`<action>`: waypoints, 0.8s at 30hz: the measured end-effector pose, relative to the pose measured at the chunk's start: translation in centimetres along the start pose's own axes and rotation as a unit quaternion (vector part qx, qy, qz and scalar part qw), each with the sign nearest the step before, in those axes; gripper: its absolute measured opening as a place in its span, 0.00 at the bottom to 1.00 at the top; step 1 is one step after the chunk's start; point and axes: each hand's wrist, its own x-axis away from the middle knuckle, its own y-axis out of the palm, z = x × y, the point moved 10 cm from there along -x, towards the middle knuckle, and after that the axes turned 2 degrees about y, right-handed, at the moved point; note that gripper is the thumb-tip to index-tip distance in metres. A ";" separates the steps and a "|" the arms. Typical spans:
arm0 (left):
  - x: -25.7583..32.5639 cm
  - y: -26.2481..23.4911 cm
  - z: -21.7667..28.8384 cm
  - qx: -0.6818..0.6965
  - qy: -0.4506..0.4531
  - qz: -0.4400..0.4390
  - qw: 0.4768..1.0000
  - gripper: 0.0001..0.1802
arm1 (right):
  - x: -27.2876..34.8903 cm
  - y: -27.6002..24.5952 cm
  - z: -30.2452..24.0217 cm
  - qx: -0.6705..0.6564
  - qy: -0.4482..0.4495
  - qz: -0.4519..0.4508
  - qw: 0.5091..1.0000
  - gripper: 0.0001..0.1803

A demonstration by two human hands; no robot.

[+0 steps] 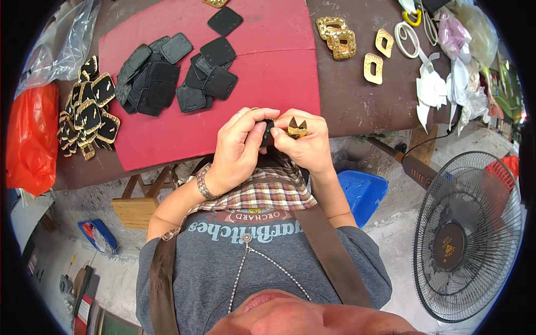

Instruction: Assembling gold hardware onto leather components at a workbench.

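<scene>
Head view: the small black piece (pixel 267 134) sits between the two hands, at the near edge of the red mat (pixel 279 67). The left hand (pixel 237 142) pinches it between thumb and bent fingers; the right hand (pixel 304 142) closes in from the three o'clock side, thumb and fingertips seemingly pinching its edge. A gold-coloured thing with dark points (pixel 297 128) stands against the right fingers; whether it is gripped or worn I cannot tell.

Likeliest trouble is a slip: the grip is narrow and the piece small, so uneven thumb pressure could twist it out of line. Being so near the table's edge, it might then drop toward the lap or floor. The dark points could also scratch the black surface if the right hand turned inward.

From the hands, black patches lie heaped at ten o'clock (pixel 148 81) and, closer to eleven, in a smaller stack (pixel 206 78). Both heaps look loose and overlapping, so a careless reach could slide them apart. At nine o'clock, gold-rimmed black pieces (pixel 89 114) are piled in contact; rubbing might mar their rims. Gold frames (pixel 340 42) at one o'clock partly overlap, with a similar risk.
</scene>
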 end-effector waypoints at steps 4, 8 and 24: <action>0.0 -0.1 0.0 0.089 -0.013 0.007 0.996 0.20 | 0.3 -0.1 -0.4 -0.031 0.044 0.058 0.997 0.10; 0.0 -0.6 1.4 0.100 0.006 0.005 0.995 0.28 | 0.4 -1.5 -1.4 0.016 -0.005 0.031 0.999 0.20; 1.3 0.2 4.3 -0.092 0.116 -0.022 0.989 0.29 | 1.3 0.1 -1.8 0.097 0.048 -0.044 0.993 0.29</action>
